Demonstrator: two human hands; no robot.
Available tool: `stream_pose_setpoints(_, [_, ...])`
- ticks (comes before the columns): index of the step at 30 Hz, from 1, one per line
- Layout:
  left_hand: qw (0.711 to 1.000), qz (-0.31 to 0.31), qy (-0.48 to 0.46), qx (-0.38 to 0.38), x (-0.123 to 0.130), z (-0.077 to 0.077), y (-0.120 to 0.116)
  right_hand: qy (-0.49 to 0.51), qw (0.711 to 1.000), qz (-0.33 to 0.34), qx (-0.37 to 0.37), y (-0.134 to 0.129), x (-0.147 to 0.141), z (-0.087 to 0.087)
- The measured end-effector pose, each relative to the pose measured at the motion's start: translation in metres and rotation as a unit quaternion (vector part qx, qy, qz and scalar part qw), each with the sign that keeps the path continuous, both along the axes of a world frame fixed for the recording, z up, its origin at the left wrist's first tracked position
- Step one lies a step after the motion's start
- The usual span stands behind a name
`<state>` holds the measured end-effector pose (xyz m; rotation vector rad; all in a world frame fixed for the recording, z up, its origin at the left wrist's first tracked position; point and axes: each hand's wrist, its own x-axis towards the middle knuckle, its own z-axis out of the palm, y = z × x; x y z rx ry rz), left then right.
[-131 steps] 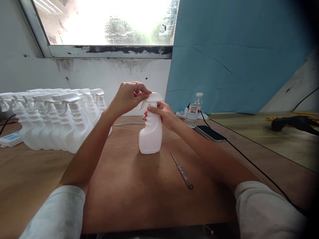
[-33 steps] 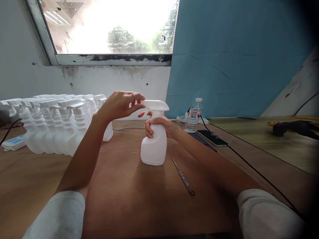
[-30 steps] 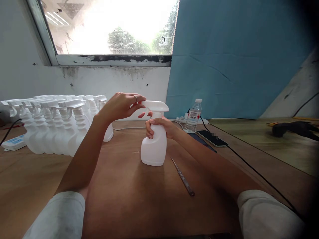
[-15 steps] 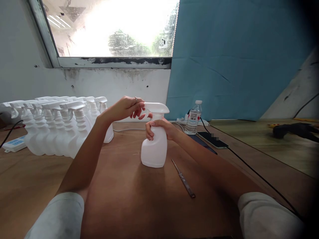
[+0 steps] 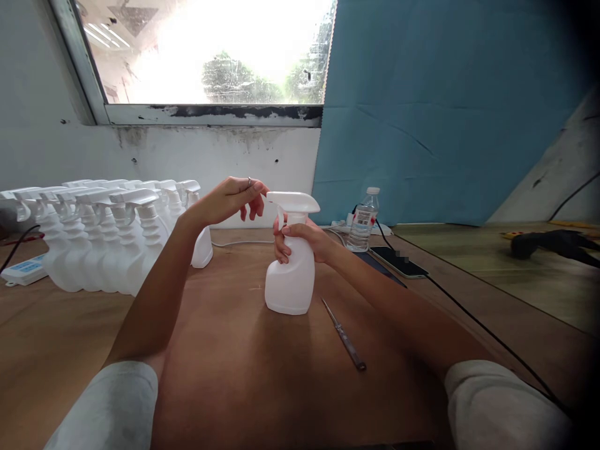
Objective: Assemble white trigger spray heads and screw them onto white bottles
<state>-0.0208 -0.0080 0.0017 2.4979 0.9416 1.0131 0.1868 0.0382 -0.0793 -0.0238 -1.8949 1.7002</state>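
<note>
A white spray bottle [image 5: 291, 284] stands upright on the brown table, its nozzle facing left. My right hand [image 5: 302, 239] is wrapped round the bottle's neck, with a finger up by the trigger. At the nozzle end, my left hand [image 5: 241, 199] has its fingertips at or very close to the tip; the fingers are apart and bent downward, and nothing shows in them. A ring is on one of its fingers. In front of the bottle to the right lies a thin screwdriver-like tool [image 5: 344, 337] with a dark handle.
Several white spray bottles [image 5: 112, 244] stand in close rows at the left, beside a white device [image 5: 25, 270] with blue markings. Right of centre are a clear water bottle [image 5: 363, 222], a phone [image 5: 398, 261] and a black cable [image 5: 487, 334]. A window and blue sheet [image 5: 398, 112] are behind.
My left hand has drawn slightly left and up from the spray nozzle, baring the nozzle tip and trigger. My right hand keeps its hold, and the bottle stays in place.
</note>
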Motion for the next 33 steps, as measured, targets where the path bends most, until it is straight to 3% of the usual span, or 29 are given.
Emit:
stream_pose_setpoints(8, [0.992, 0.086, 0.041, 0.082, -0.013, 0.006, -0.003, 0.007, 1.0, -0.016, -0.022, -0.003, 0.0, 0.002])
stream_pose_setpoints(11, [0.977, 0.156, 0.102, 0.105, -0.016, 0.009, -0.005, -0.004, 1.0, -0.016, -0.011, -0.002, 0.0, 0.002])
stream_pose_setpoints(14, [0.958, 0.206, 0.185, 0.077, -0.018, 0.01, -0.005, 0.002, 1.0, -0.018, -0.015, -0.004, 0.0, 0.002])
stream_pose_setpoints(19, [0.936, 0.203, 0.288, 0.014, -0.013, 0.003, 0.006, 0.001, 1.0, -0.02, -0.008, -0.006, 0.0, 0.002])
stream_pose_setpoints(26, [0.934, 0.159, 0.32, 0.022, -0.009, -0.015, 0.031, 0.001, 0.999, -0.038, -0.006, -0.011, -0.003, 0.003])
stream_pose_setpoints(33, [0.926, 0.181, 0.329, -0.023, -0.009, -0.009, 0.025, -0.003, 0.999, -0.039, -0.008, -0.015, -0.004, 0.003])
